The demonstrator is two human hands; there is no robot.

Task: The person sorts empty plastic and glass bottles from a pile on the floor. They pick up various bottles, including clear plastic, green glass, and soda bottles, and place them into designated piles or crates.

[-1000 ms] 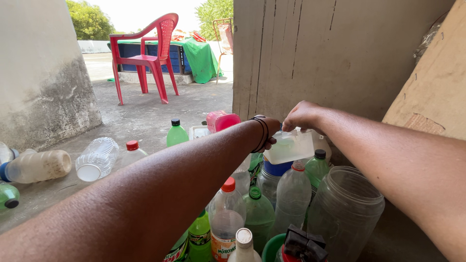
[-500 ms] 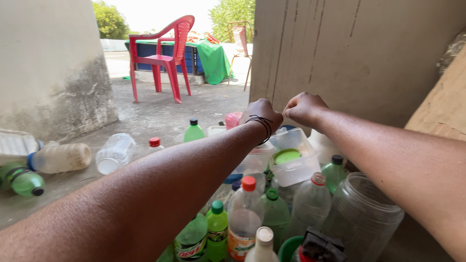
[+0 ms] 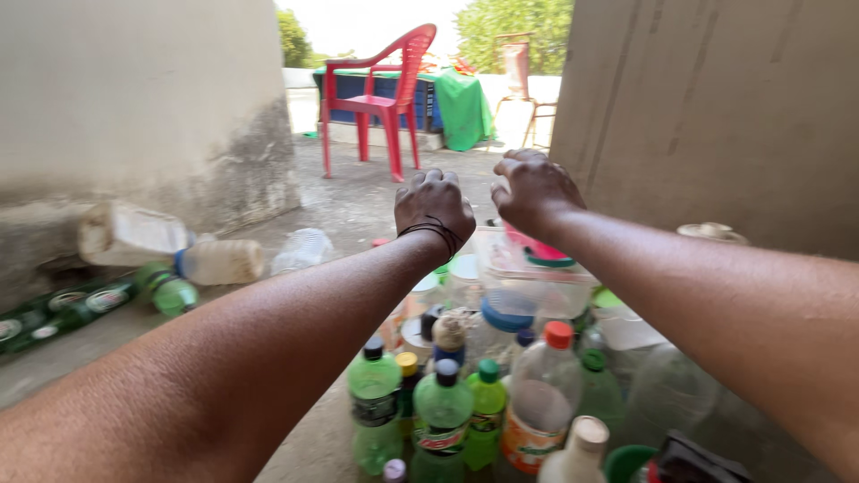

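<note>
- Clear tub (image 3: 523,273) is seen just under the right hand (image 3: 534,190), perched on top of the bottle cluster on the concrete floor (image 3: 358,201), near the right-hand wall (image 3: 716,116).
- Something pink and a green-rimmed lid are seen inside the tub; what they are cannot be told.
- Right hand is held above the tub's far rim, knuckles up and fingers curled down; whether anything is pinched cannot be told, as the fingertips are hidden.
- Left hand (image 3: 434,204) is held just beside the right, closed into a loose fist, a dark band at the wrist; no object is seen in it, though the palm side is hidden.
- Green bottles (image 3: 443,407) and an orange-capped bottle (image 3: 544,394) are crowded upright below the forearms, touching one another.
- More bottles (image 3: 219,261) are lying on their sides along the left wall, well apart from the hands.
- A red chair (image 3: 380,94) is seen far back in the yard.
- Risk, as judged: the tub seems balanced on bottle tops, so a nudge from either hand could tip it and spill its contents.
- Risk, as judged: a forearm lowered carelessly could topple the packed, light bottles one into another.
</note>
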